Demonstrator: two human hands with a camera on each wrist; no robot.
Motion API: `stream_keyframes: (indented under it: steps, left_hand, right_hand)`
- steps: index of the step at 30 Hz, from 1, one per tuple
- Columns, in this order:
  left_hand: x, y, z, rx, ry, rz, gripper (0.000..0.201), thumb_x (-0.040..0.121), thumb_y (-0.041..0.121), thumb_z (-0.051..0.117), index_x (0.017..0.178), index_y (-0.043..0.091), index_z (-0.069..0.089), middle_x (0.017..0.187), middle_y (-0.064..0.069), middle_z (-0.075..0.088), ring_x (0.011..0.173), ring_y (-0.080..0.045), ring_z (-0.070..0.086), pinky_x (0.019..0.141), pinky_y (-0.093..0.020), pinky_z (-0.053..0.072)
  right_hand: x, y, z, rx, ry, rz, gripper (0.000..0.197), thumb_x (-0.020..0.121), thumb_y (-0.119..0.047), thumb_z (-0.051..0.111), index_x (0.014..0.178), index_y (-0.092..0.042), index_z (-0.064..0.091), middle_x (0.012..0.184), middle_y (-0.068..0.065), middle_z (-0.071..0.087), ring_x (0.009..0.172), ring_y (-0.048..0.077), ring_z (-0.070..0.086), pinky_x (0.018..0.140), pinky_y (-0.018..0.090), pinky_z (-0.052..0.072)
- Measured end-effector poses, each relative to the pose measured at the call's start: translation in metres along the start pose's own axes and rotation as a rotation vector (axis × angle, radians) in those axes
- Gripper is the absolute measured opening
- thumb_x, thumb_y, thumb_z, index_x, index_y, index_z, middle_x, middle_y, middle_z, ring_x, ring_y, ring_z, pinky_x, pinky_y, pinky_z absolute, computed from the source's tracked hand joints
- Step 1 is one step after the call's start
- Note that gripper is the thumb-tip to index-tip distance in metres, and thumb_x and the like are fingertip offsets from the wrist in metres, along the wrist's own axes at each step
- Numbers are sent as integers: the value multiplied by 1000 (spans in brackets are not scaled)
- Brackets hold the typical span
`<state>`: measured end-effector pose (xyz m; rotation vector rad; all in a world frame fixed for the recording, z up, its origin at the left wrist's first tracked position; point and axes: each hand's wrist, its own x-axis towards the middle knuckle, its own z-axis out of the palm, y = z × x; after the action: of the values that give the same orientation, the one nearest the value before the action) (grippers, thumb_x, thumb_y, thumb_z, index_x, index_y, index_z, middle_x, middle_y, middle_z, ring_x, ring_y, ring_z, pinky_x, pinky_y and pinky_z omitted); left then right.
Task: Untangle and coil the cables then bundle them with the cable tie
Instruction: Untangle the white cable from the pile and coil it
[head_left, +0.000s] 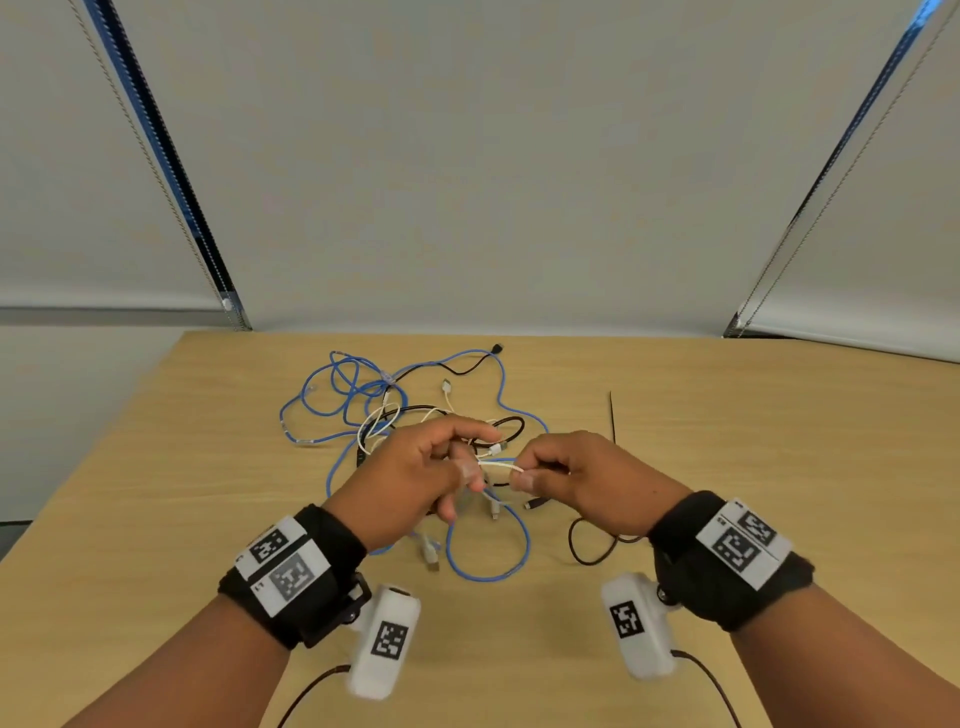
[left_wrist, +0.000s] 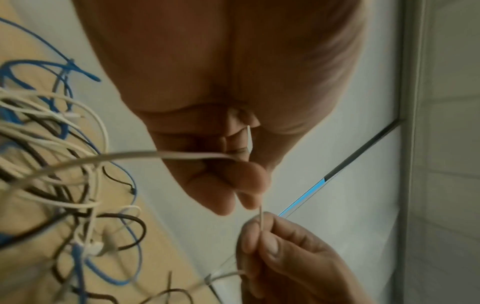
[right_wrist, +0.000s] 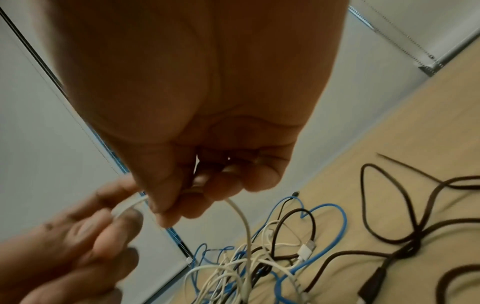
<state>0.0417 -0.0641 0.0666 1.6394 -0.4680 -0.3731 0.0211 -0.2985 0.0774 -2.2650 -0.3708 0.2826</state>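
Head view: left hand and right hand each pinch the white cable, raised at 6 o'clock of the tangle. Light, limp, probably slick; best pinched near a plug.

Left hand seen from the wrist, fingers curled, thumb and fingertips pinching a thin white cable. Right hand just below, pinching the same white cable a short way along. To the left, a blurred tangle of blue cable, white and dark cable on a light wooden table.
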Motion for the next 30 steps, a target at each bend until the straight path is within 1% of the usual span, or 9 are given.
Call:
stream_keyframes:
  steps: [2,7,12,14,16,20,25,27,30]
  left_hand:
    - [-1,-9,-7,115,1,-69,30,93,7,62,112,27,74,71,1,67,55,-17,51,54,-27,50]
    - [-11,-29,-30,461,63,-122,16,93,15,67,84,24,78,68,4,71,57,0,61,56,-17,51]
    - [-22,-45,-49,474,83,-204,18,92,26,70,74,30,73,62,3,69,55,-7,60,57,-23,52]
    - [-20,-44,-43,429,102,-199,21,92,25,70,72,31,72,61,3,68,54,-7,59,55,-21,51]
    - [-13,-40,-32,355,122,-186,23,92,19,70,70,26,71,59,3,66,52,-5,59,53,-18,49]
    - [1,-31,-10,193,152,-156,16,92,9,67,76,11,70,59,-1,64,51,-10,57,52,-20,49]
    - [6,-27,-9,101,253,-158,13,92,2,64,82,-4,68,56,0,62,48,-10,54,50,-19,49]
    - [2,-25,-11,67,230,-170,18,93,8,67,81,-7,65,57,-4,62,50,-13,53,51,-20,49]
    - [-5,-20,-8,-124,123,-181,23,94,18,67,77,3,67,60,-7,61,52,-18,53,66,-32,50]
  right_hand:
    - [-1,9,-9,-10,30,12,18,96,-33,66,79,-28,68,65,-15,58,58,1,48,60,16,40]
    - [-3,41,-35,-16,156,146,19,97,-32,62,81,-26,69,64,-16,57,58,1,45,61,24,39]
    - [-15,70,-41,-39,225,318,9,95,-28,66,91,-27,75,91,-9,68,77,8,58,73,27,45]
    - [-13,65,-30,-104,242,294,19,94,-30,68,112,-31,72,111,-13,66,95,6,61,86,28,47]
    - [-5,49,-15,-89,271,184,24,93,-33,69,117,-37,69,115,-19,64,94,-4,60,85,20,45]
    - [9,12,18,-7,169,-1,22,94,-37,67,115,-37,71,104,-26,67,72,-8,60,72,13,46]
    - [11,1,23,165,4,-26,9,96,-28,65,91,-28,73,82,-14,73,74,-3,62,72,15,47]
    - [12,5,20,141,28,-4,15,95,-20,64,84,-26,72,77,-12,71,70,1,59,71,22,49]
    - [17,12,16,111,172,27,17,95,-18,64,83,-26,72,74,-14,70,66,-5,56,64,16,44]
